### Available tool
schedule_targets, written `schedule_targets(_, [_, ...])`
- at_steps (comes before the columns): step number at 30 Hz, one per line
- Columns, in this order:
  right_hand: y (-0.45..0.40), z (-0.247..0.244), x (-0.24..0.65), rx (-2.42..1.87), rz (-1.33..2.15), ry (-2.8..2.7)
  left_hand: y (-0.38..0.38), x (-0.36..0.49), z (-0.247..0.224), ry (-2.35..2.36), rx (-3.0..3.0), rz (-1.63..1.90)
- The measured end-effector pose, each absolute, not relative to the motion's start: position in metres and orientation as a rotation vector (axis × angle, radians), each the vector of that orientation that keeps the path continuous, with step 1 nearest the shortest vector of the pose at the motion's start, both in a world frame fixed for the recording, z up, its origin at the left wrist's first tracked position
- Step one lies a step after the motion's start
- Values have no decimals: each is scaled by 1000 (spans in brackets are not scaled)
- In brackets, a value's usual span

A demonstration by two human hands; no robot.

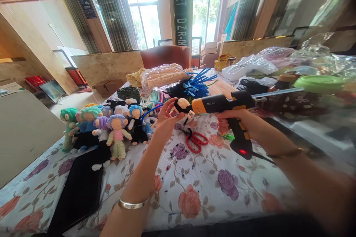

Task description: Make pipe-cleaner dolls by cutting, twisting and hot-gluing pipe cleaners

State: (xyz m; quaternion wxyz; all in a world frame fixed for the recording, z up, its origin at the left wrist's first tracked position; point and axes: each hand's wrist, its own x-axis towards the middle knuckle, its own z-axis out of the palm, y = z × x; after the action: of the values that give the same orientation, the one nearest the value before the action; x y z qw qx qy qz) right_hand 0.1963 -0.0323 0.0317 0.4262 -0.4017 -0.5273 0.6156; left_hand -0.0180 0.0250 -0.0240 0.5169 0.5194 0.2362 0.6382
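Note:
Near the middle of the view, my left hand (166, 120) pinches a small beige doll head (183, 104) with a black strip on it. My right hand (236, 118) is wrapped round the handle of a black and orange glue gun (213, 104), which points left. Its nozzle end is at the doll head; whether the two touch is hidden. A clear glue stick (278, 92) sticks out of the gun's back, and a red light shows at its base. Below the doll head, red-handled scissors (197, 141) lie on the flowered tablecloth (204, 177).
Several yarn dolls (118, 133) stand at the left, beside a black flat object (80, 189). Blue pipe cleaners (198, 83) and wrapped beige bundles (164, 76) lie behind my hands. Plastic bags (250, 66) and a green lid (318, 83) are at the right.

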Motion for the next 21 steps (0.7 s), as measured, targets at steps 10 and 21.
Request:
schedule_targets(10, [-30,29,198,-1034,1589,-1301,23,-16,-22,520,1234,1502])
schedule_targets(21, [-26,26,202,-1111,1605,-1242,24,-17,-24,527,1192,1486])
